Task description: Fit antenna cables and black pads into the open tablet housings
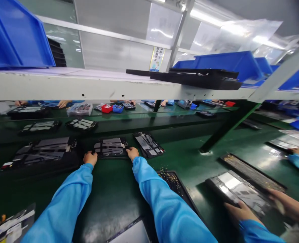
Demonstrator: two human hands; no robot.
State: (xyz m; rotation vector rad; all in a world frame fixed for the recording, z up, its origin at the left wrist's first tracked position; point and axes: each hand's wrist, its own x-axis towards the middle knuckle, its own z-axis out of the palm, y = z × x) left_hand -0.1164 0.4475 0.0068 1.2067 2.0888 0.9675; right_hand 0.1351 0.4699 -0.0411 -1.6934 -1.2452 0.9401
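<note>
With both arms stretched out in blue sleeves, I hold a flat black tablet-like panel (110, 147) with grey blocks and dark strips on its upper face. My left hand (90, 158) is closed on its front left corner. At the right edge, my right hand (132, 153) grips it with thumb and fingers. A similar panel (149, 144) lies at an angle just right of my right hand. To the left of my left hand sits a stack of such panels (48, 150). The undersides of the panels are hidden.
A tray of small gold-tipped cables (173, 180) lies partly behind my right forearm. At right, another person's hands (243, 212) hold a panel (240, 189) near a long parts tray (253, 170). A white shelf (101, 84) crosses overhead; its post (222, 131) meets the green bench.
</note>
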